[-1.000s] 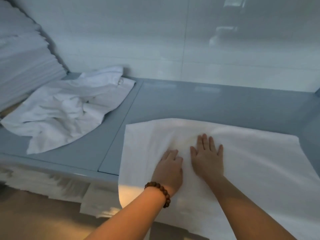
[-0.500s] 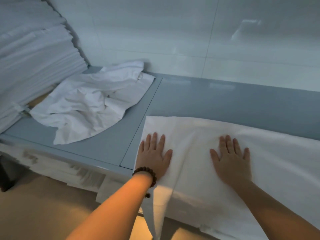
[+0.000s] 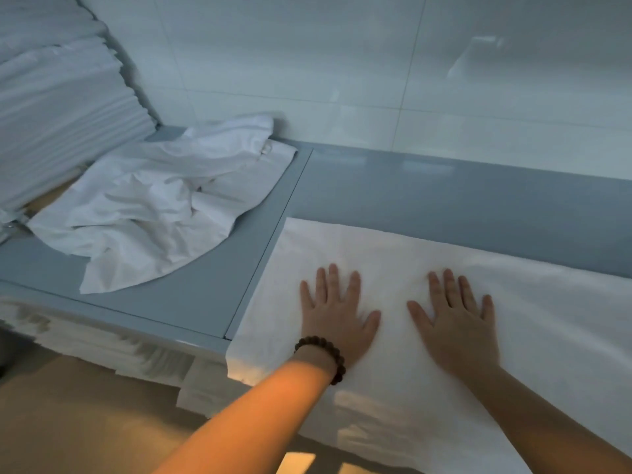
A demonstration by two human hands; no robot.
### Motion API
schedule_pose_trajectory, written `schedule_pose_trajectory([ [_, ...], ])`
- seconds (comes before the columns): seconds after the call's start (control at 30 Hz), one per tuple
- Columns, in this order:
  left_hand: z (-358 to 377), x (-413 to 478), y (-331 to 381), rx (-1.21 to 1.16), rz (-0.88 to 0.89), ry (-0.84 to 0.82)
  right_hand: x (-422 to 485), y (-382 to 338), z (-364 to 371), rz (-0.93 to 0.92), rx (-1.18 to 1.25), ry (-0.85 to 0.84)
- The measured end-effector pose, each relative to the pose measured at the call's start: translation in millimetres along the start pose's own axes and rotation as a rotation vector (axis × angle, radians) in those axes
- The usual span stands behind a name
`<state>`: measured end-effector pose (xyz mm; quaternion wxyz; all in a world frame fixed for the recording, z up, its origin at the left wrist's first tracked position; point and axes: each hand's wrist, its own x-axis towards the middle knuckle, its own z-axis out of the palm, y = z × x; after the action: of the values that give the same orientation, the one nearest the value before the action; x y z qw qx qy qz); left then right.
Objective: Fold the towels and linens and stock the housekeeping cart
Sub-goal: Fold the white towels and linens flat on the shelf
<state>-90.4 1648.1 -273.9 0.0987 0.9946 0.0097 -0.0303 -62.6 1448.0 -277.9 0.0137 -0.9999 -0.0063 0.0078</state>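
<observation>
A white towel point(image 3: 533, 302) lies spread flat on the grey table point(image 3: 444, 200), its near edge hanging over the front. My left hand point(image 3: 337, 313), with a bead bracelet at the wrist, presses flat on the towel near its left end, fingers straight and spread. My right hand point(image 3: 455, 319) presses flat on the towel a short way to the right, fingers also straight. A crumpled white linen point(image 3: 154, 206) lies on the table's left section, apart from both hands.
A tall stack of folded white linens point(image 3: 58, 107) fills the far left. More folded white pieces point(image 3: 136, 357) sit below the table's front edge. A glossy tiled wall point(image 3: 376, 63) runs behind the table. The floor point(image 3: 68, 422) is tan.
Both hands slid outward from the towel's middle a second ago, then the left hand came back toward the right. The view shifted slightly left.
</observation>
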Motion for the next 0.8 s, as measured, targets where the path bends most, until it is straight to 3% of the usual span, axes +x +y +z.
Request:
schedule_pose_trajectory([
  [0.23,-10,26,-40,0.044,0.102,-0.032,-6,-1,-5,-0.001,0.012,-0.020],
  [0.5,-7,42,-15,0.101,0.334,-0.094,-46,18,-8,0.193,0.032,-0.077],
  [0.67,-8,65,15,0.132,0.440,-0.144,-2,8,-14,-0.067,0.057,-0.030],
  [0.8,-11,56,46,-0.001,0.256,-0.144,9,15,-6,-0.057,0.021,-0.046],
])
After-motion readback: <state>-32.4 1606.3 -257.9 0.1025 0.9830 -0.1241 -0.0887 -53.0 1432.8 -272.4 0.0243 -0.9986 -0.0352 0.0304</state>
